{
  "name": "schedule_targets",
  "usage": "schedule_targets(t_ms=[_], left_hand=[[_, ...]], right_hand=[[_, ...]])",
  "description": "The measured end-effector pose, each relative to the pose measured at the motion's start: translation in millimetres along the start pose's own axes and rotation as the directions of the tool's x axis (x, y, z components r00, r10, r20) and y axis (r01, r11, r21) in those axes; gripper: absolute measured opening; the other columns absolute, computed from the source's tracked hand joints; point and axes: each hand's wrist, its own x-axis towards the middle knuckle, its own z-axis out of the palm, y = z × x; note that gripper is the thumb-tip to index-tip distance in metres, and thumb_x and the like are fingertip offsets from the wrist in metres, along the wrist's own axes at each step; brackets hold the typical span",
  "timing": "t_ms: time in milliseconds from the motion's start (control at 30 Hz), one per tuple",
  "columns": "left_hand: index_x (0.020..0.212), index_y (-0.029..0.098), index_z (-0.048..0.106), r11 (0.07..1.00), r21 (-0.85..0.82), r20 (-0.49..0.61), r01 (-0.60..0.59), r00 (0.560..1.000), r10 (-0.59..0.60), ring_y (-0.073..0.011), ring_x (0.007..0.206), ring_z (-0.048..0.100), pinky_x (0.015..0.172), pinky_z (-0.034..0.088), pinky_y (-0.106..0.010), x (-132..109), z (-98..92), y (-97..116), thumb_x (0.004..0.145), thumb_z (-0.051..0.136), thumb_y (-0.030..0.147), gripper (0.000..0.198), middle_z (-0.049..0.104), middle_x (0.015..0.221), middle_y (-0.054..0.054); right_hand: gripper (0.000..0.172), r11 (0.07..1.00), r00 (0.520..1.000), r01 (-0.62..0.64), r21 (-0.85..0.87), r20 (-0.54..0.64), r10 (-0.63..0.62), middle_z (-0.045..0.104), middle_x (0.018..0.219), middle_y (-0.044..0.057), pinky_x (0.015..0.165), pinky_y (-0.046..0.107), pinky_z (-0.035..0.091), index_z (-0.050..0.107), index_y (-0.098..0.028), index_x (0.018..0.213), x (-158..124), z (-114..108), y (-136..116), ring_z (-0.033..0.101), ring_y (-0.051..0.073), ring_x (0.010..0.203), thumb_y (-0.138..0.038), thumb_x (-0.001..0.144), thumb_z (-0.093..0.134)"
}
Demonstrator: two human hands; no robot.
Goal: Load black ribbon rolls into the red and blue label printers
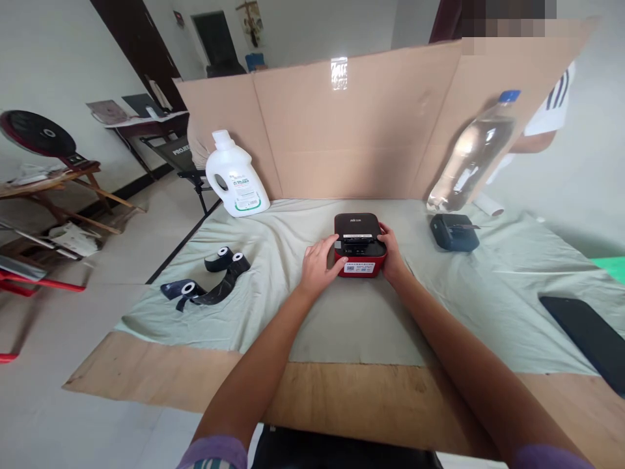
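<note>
The head-worn camera looks forward and steeply down from just above the table (361,391)'s near edge.

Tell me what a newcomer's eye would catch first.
Probably the boxy red-and-black device on the pale green cloth, touched by the left hand and right hand. Then the blue-capped clear plastic bottle at back right, and the white plastic jug at back left.

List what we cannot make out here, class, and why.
Head view:
Red-and-black boxy device: print too small on white label; back hidden by its own top.
Flat black slab: end cut off by right edge.
Person in striped white sleeve: torso mostly behind brown cardboard screen.
</note>
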Motion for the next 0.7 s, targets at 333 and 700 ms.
schedule_targets(t_ms=[333, 700], left_hand=[[0.141, 0.022, 0.045, 1.000, -0.008, -0.022, -0.005, 1.000, 0.004, -0.0219, 0.111, 0.063, 0.095, 0.044, -0.036, -4.8, 4.1, -1.2, 0.097, 0.049, 0.047, 0.051, 0.057, 0.142, -0.010], [0.148, 0.021, 0.036, 0.996, -0.081, -0.014, -0.023, 1.000, 0.022, -0.0229, 0.124, 0.058, 0.100, 0.044, -0.036, -7.1, 2.9, 1.0, 0.098, 0.049, 0.040, 0.055, 0.049, 0.151, -0.011]], right_hand=[[0.054, 1.000, 1.000, 0.010, -0.023, -0.023, -0.010, 0.061, 0.133, 0.004, 0.103, 0.042, 0.049, 0.047, -0.028, 0.130, -4.8, 3.0, 1.0, 0.058, 0.023, 0.122, -0.051, 0.081, 0.048], [0.076, 0.993, 0.999, 0.041, -0.115, -0.016, -0.043, 0.058, 0.136, 0.006, 0.094, 0.039, 0.054, 0.040, -0.029, 0.139, -0.4, 0.8, 7.3, 0.061, 0.024, 0.118, -0.075, 0.078, 0.044]])
